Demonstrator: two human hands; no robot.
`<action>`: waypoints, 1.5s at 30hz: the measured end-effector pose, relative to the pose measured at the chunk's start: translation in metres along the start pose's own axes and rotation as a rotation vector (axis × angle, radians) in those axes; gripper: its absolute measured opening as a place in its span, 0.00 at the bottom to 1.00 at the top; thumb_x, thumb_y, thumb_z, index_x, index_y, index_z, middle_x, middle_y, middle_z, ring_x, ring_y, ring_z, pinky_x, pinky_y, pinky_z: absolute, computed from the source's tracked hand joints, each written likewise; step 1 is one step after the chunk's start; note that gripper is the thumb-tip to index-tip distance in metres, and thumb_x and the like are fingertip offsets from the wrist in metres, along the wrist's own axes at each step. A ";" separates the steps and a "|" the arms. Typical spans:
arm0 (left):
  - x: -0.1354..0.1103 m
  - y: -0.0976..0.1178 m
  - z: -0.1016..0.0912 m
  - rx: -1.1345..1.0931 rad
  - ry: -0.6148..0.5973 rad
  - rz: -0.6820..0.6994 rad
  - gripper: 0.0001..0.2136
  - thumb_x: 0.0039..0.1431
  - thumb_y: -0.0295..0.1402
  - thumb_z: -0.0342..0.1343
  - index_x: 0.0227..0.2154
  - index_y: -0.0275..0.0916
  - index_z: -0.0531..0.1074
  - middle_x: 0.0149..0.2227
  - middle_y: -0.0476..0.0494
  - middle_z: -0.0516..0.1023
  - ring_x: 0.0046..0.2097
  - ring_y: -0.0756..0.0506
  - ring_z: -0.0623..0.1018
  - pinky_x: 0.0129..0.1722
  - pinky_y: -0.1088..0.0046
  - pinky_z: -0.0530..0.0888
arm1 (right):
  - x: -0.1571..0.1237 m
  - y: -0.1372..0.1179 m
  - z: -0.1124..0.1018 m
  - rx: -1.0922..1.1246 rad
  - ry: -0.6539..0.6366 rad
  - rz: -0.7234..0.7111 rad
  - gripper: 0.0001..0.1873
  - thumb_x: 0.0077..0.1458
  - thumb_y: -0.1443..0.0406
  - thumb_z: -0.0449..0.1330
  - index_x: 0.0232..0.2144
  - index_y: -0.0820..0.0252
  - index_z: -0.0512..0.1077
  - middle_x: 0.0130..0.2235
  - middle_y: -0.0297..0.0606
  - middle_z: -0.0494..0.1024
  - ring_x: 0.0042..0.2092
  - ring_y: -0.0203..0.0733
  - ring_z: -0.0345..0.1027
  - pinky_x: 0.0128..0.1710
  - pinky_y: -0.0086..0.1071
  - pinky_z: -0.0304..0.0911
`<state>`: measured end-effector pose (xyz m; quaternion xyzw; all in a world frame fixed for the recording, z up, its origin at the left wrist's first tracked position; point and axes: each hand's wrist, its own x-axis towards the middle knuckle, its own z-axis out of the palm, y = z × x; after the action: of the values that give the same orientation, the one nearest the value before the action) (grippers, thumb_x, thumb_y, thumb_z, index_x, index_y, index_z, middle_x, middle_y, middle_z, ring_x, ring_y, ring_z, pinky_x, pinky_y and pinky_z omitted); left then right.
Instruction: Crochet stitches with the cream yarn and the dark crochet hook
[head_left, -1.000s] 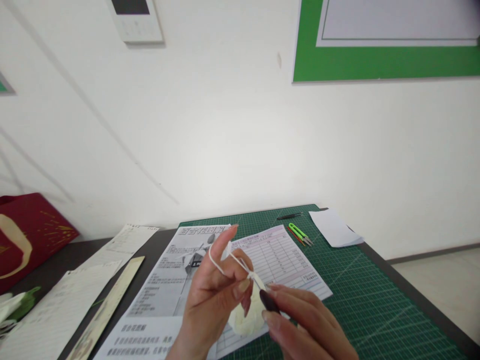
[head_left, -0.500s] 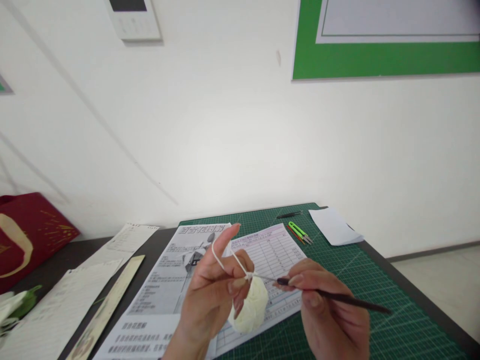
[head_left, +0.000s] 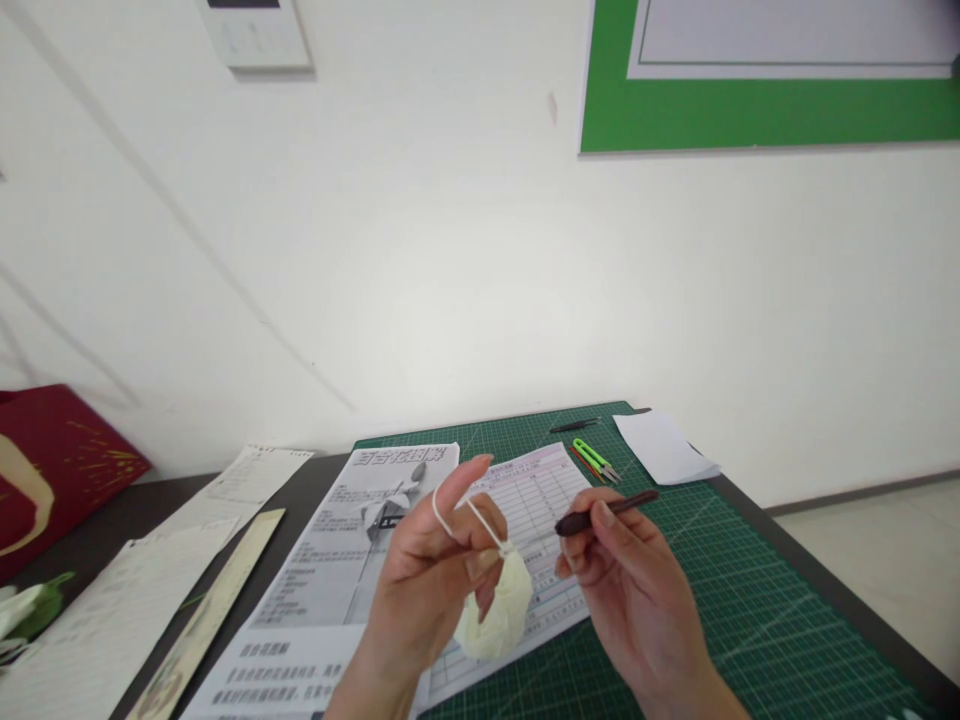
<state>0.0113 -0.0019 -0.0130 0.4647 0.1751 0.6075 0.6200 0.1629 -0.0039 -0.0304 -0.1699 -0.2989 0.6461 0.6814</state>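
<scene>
My left hand pinches cream yarn between thumb and middle finger. A loop of it passes round the raised index finger. Just under the pinch, a small knotted bit of yarn shows. Behind those fingers, a pale cream yarn ball rests on the printed sheets. To the right, my right hand grips a crochet hook by its dark brown handle, held apart from the yarn. The hook's thin metal shaft cannot be made out.
Printed sheets and a table form lie on a green cutting mat. Green thread snips, dark tweezers and white paper sit farther back. At left are a ruler-like strip and a red bag.
The crochet hook has come away from the yarn at my left fingers. My right hand has turned, tilting the handle's back end upward. My left hand keeps its pinch.
</scene>
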 end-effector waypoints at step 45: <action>0.004 0.006 0.011 -0.447 0.064 -0.201 0.27 0.44 0.20 0.51 0.52 0.24 0.68 0.11 0.56 0.53 0.21 0.51 0.48 0.26 0.76 0.62 | -0.004 0.011 -0.014 -0.182 -0.097 -0.254 0.05 0.53 0.66 0.63 0.35 0.55 0.78 0.33 0.35 0.81 0.32 0.35 0.76 0.35 0.27 0.72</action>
<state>0.0167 -0.0028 -0.0010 0.2765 0.1012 0.5811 0.7587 0.1632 -0.0048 -0.0489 -0.1603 -0.4078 0.5324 0.7243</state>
